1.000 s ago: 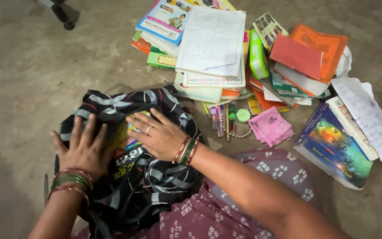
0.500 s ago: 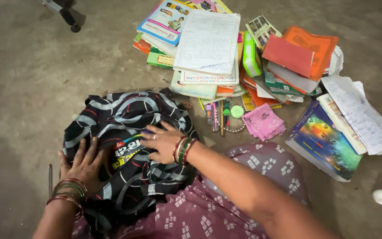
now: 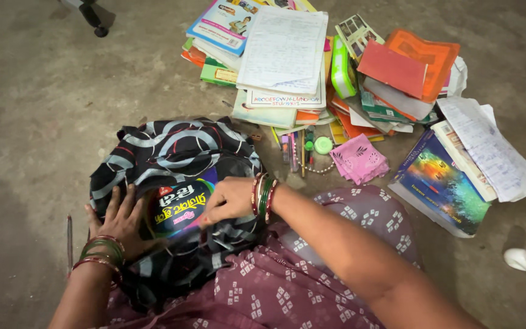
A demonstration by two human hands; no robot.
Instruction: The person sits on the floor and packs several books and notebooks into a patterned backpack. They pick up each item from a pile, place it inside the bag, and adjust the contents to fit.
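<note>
1. Your left hand (image 3: 123,220) lies flat, fingers spread, on the near left side of the black bag (image 3: 171,164) with the grey swirl pattern, gripping nothing.
2. Your right hand (image 3: 229,200) rests on the bag's right side, fingers curled down at the edge of a round, bright-printed book cover (image 3: 178,207) showing at the bag's opening; you cannot tell whether the fingers pinch it or only touch it.
3. The cover sits between your two hands, touching both.
4. The bag lies on the bare floor (image 3: 44,109) directly in front of your lap, partly over your maroon patterned cloth (image 3: 263,292).
5. Just beyond your right wrist lie pens (image 3: 293,149) and a small green round lid (image 3: 323,145).
6. Right of those lies a folded pink cloth (image 3: 359,159).
7. Farther from your right hand, a heap of books and notebooks (image 3: 287,55) spreads over the floor, an open lined notebook on top.
8. Well right of your right arm lies a dark book with a colourful cover (image 3: 442,183), under loose written sheets (image 3: 488,146).
</note>
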